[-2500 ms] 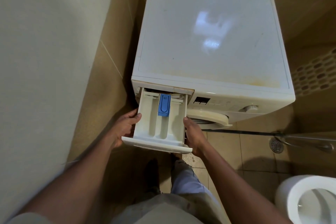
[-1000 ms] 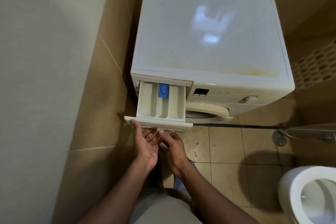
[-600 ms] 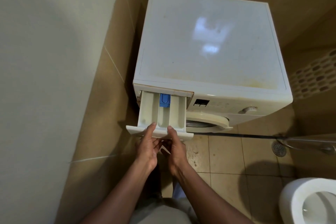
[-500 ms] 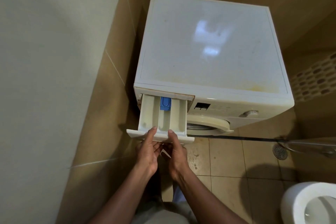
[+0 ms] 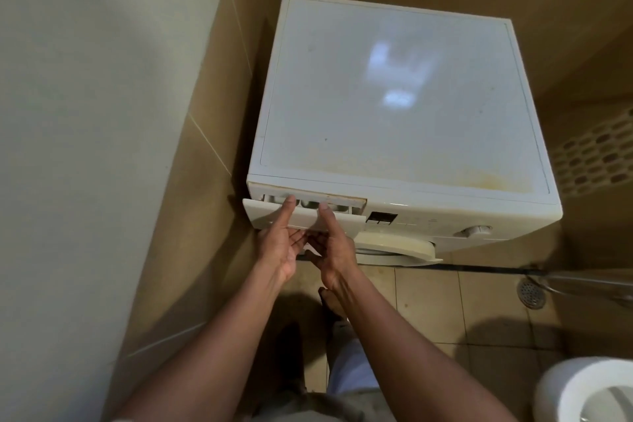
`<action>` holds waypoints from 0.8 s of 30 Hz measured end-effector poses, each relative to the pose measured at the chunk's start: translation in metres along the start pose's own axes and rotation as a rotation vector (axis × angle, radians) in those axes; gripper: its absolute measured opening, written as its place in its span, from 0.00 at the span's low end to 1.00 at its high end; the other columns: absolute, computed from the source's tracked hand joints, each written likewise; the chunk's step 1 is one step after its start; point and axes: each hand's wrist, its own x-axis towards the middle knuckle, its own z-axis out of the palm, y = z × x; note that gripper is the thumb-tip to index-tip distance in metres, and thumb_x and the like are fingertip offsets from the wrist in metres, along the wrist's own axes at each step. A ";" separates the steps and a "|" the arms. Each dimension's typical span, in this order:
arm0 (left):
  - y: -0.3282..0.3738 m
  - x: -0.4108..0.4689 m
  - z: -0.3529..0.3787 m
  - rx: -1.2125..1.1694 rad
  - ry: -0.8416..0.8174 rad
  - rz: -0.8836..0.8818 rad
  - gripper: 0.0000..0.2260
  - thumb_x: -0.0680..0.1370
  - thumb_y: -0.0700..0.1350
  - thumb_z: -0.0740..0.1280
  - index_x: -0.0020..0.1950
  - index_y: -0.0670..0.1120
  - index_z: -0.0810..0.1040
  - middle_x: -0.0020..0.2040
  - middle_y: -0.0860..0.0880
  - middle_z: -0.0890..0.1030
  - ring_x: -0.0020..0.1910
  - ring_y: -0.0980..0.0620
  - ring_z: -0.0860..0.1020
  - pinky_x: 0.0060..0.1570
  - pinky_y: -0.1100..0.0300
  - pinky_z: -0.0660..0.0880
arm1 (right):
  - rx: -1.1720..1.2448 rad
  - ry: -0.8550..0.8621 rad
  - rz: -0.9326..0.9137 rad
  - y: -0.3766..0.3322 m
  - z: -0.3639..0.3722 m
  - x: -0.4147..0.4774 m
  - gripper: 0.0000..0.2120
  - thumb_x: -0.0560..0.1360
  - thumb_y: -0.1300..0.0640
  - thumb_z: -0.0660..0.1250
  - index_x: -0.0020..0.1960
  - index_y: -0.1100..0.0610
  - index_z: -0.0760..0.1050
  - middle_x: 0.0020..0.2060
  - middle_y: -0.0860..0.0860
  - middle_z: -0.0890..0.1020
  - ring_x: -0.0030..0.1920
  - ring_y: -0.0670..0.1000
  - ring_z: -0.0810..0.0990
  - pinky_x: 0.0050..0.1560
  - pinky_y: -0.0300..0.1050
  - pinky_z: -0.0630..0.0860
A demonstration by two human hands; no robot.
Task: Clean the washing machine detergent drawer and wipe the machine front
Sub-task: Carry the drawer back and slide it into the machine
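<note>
The white washing machine (image 5: 394, 96) stands in a tiled corner, its top stained yellow near the front edge. Its detergent drawer (image 5: 263, 216) at the upper left of the front sticks out only a little, with a thin strip of its compartments showing. My left hand (image 5: 279, 243) and my right hand (image 5: 334, 247) hold the drawer's front panel side by side. Both thumbs lie up over the panel's face and the fingers reach under its lower edge. To the right of the drawer are a dark display (image 5: 382, 217) and a round dial (image 5: 474, 230). The cream door rim (image 5: 394, 247) shows below.
A plain wall (image 5: 85, 147) stands close on the left. A toilet bowl (image 5: 589, 390) sits at the bottom right. A floor drain (image 5: 531, 293) and a metal hose (image 5: 582, 284) lie on the tiled floor to the right. My foot (image 5: 330, 301) is below the hands.
The drawer, pulled far out earlier, has slid almost fully back into the machine. My hands moved from its sides to its front panel and went forward with it.
</note>
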 end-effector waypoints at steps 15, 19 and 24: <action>0.007 0.030 0.011 0.060 -0.018 0.036 0.19 0.73 0.52 0.74 0.60 0.45 0.78 0.54 0.41 0.85 0.53 0.43 0.85 0.61 0.48 0.78 | -0.086 0.043 0.012 -0.019 0.008 0.024 0.32 0.65 0.36 0.76 0.54 0.62 0.82 0.47 0.56 0.87 0.53 0.51 0.85 0.58 0.56 0.79; 0.007 0.027 0.014 0.006 -0.030 0.030 0.23 0.74 0.51 0.74 0.65 0.44 0.76 0.56 0.41 0.85 0.54 0.43 0.84 0.61 0.48 0.78 | -0.047 0.046 0.009 -0.019 0.013 0.021 0.33 0.63 0.36 0.77 0.56 0.61 0.81 0.49 0.56 0.87 0.53 0.52 0.85 0.60 0.56 0.78; 0.009 0.024 0.017 -0.142 -0.078 -0.001 0.25 0.70 0.50 0.77 0.64 0.42 0.77 0.56 0.39 0.84 0.55 0.42 0.84 0.61 0.46 0.78 | 0.147 -0.001 0.027 -0.018 0.021 0.013 0.25 0.68 0.43 0.77 0.57 0.58 0.80 0.54 0.58 0.84 0.58 0.55 0.82 0.59 0.54 0.79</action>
